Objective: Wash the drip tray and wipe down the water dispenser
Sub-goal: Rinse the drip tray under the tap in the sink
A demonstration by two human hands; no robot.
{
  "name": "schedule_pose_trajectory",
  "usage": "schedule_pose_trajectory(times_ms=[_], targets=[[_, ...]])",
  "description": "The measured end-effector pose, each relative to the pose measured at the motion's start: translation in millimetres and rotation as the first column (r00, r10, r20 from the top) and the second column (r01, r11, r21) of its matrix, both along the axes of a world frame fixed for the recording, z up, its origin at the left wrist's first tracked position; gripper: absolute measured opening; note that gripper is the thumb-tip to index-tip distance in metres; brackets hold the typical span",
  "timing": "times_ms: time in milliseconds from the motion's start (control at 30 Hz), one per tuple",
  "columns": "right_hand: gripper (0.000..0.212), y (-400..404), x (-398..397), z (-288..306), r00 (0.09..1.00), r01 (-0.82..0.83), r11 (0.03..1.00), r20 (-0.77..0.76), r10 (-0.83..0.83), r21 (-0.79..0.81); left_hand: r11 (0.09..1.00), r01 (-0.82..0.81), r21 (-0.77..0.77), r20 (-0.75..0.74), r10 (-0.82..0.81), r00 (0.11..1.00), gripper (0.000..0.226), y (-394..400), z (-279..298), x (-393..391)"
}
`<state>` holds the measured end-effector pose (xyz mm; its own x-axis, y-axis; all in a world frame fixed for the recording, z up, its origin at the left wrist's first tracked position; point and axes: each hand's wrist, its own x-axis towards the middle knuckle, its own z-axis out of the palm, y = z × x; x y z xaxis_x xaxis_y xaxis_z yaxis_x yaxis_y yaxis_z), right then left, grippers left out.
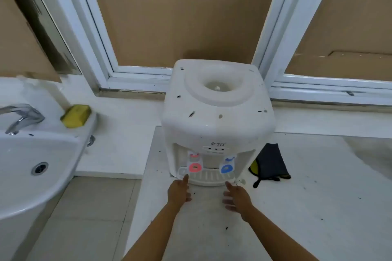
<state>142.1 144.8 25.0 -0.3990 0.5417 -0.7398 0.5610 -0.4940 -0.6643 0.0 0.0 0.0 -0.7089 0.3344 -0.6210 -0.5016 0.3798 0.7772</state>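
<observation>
On the far left is a round white sink [31, 167] with a shiny metal tap [21, 117] and a dark drain hole. A yellow sponge block [75, 115] sits on the back corner of the sink, by the wall.

Next comes the white desk [318, 197], which has small dark specks on it. A white plastic water dispenser [216, 116] stands on the desk, in front of a white window frame [101, 48] backed with brown cardboard. The dispenser has a round hole on top and black marks on its skin. Low on its front are a red tap [195, 166] on the left and a blue tap [227, 168] on the right.

Under the two taps sits the white slotted drip tray [209, 177]. It is in its place at the foot of the dispenser, resting on the desk.

The left hand [179, 190] reaches to the left end of the tray. Its fingers are straight and loose, and a fingertip touches or nearly touches the tray's edge. It holds nothing.

The right hand [235, 196] reaches to the right end of the tray. Its fingers are spread and loose, and its top fingertip is just beside the tray. It holds nothing too.

To the right of the dispenser, a dark grey cloth with a yellow edge [269, 163] lies on the desk, touching the dispenser's side.
</observation>
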Motion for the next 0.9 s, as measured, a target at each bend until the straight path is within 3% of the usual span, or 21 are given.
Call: schedule_pose_trajectory(times_ms=[133,400,567,900], targets=[[0.029,6.0,-15.6,-13.9,0.981,0.182,0.974,-0.038,-0.189,-0.132,0.997,-0.072,-0.017,0.067,0.073,0.995,0.04,12.3,-10.7,-9.4],[0.027,10.8,-32.5,-39.0,0.918,0.38,0.91,-0.052,-0.393,-0.169,0.983,-0.184,-0.021,0.127,0.185,0.974,0.042,16.8,-33.4,-18.4],[0.017,12.1,-34.0,-47.8,0.905,0.392,0.903,-0.107,-0.413,-0.174,0.989,-0.13,-0.063,0.077,0.135,0.988,0.046,19.9,-40.8,-19.4],[0.022,5.9,-23.8,-40.0,0.908,0.359,0.907,-0.14,-0.394,-0.221,0.988,-0.08,-0.133,0.058,0.089,0.994,0.049,10.6,-31.3,-9.1]])
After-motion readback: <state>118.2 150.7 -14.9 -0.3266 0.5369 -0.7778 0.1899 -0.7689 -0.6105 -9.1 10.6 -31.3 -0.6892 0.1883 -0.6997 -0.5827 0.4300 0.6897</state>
